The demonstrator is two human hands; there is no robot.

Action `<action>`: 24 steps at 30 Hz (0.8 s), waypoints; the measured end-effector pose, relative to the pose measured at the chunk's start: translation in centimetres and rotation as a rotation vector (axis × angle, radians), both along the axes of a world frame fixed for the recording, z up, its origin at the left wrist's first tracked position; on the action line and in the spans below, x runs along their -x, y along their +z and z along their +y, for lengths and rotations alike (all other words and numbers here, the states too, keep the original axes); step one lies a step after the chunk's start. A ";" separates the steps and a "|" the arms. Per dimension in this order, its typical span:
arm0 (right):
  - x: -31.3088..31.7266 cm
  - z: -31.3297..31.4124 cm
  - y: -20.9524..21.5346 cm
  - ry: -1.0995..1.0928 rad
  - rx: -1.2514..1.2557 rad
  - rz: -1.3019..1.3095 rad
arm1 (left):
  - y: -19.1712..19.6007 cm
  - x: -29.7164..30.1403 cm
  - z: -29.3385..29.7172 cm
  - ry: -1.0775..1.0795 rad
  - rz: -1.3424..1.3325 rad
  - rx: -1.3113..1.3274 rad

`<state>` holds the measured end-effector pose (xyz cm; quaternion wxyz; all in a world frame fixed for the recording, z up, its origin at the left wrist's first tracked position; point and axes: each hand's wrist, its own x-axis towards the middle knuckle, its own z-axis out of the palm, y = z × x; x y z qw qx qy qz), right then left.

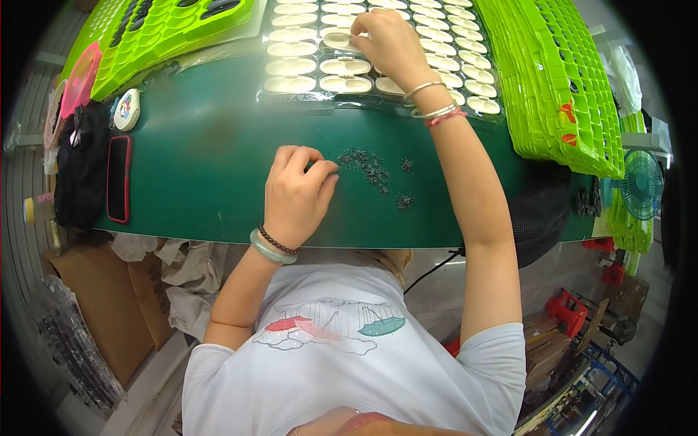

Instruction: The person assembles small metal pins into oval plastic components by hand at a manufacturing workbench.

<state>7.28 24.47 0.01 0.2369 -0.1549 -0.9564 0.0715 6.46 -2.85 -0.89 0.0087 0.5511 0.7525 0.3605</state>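
My right hand [392,47] reaches to the far side of the table, its fingers closed on the edge of an open cream oval case [339,41]. That case sits among rows of similar cream cases [345,67] in a clear plastic tray [331,96]. My left hand [297,190] is nearer to me, low over the table, with thumb and fingertips pinched together. Whatever they hold is too small to make out. Just right of those fingertips lies a loose scatter of tiny dark parts [372,173], with two smaller clusters beside it.
A tall stack of bright green trays [560,94] stands at the right of the green table [203,182]. Another green tray [156,43] with dark oval pieces is at the far left. A red-cased phone [119,179] and a round white case [127,109] lie near the left edge.
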 end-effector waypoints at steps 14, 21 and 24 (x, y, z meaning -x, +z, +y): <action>-9.5 -9.3 2.4 -0.178 0.684 0.407 | -0.8 0.1 0.4 -0.121 0.163 0.041; -9.8 -9.5 0.4 -0.206 0.877 0.508 | -0.7 0.7 -0.7 -0.245 0.126 -0.001; -9.9 -9.5 0.6 -0.195 0.884 0.521 | -0.4 1.2 -1.1 -0.276 0.070 0.013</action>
